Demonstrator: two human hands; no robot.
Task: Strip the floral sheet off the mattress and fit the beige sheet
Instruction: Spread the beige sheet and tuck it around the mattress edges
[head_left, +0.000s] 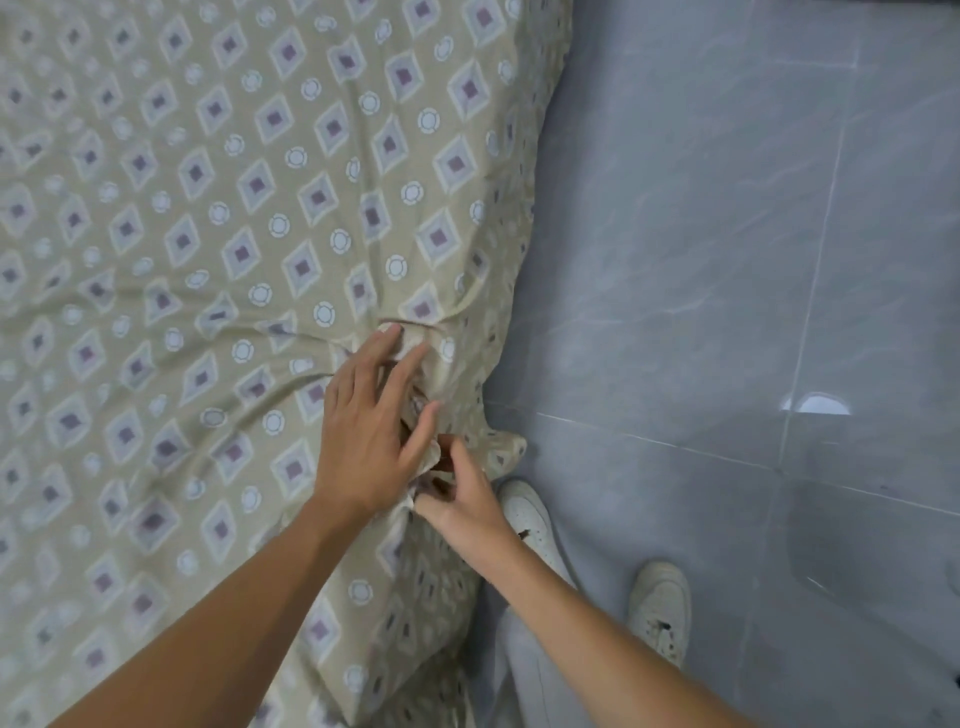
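Note:
A beige sheet (218, 218) printed with diamonds and small white circles covers the mattress across the left two thirds of the head view. At the mattress's right edge the cloth is bunched into folds. My left hand (371, 426) lies on that bunch with its fingers spread and fairly straight, pressing the cloth down. Just below and to the right, my right hand (462, 506) pinches a gathered fold of the sheet at the edge, its fingers curled round it. The mattress itself is hidden under the cloth. No floral sheet is in view.
Grey tiled floor (727, 260) fills the right side. My two white shoes (530, 514) (660, 608) stand on it close to the mattress edge, with pale trouser legs above them. A bright light reflection shows on a tile at the right.

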